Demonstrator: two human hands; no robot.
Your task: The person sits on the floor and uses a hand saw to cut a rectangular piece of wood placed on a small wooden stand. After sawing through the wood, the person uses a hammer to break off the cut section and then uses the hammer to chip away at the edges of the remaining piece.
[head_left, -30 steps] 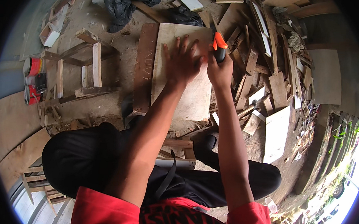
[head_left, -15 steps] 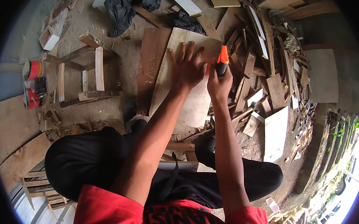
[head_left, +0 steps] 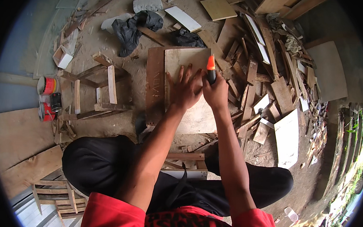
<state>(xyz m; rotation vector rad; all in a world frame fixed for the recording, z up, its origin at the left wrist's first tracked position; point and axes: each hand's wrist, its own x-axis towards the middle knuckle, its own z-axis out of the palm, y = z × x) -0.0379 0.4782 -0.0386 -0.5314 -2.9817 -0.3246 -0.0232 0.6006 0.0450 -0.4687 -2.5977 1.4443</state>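
A pale wooden board (head_left: 195, 119) lies in front of my knees, over a reddish-brown panel (head_left: 154, 97) that shows along its left side. My left hand (head_left: 184, 90) is spread flat on the pale board, fingers pointing away from me. At the board's right edge my right hand (head_left: 216, 92) is wrapped round the orange and black handle of what looks like a handsaw (head_left: 211, 63). Its thin blade is seen almost edge-on, so little of it shows. My two hands are close together, with the thumbs nearly meeting.
Scrap wood (head_left: 253, 82) is heaped at the right, with a white panel (head_left: 287, 137) nearer me. At the left stand a wooden frame (head_left: 112, 84) and red cans (head_left: 47, 86). Black plastic bags (head_left: 126, 32) lie beyond the boards. A low wooden stool (head_left: 185, 156) sits between my legs.
The whole view has shifted, with the surroundings now lower and further right. The pale board has turned counter-clockwise over the brown panel. My right hand and the handsaw have swung left with it.
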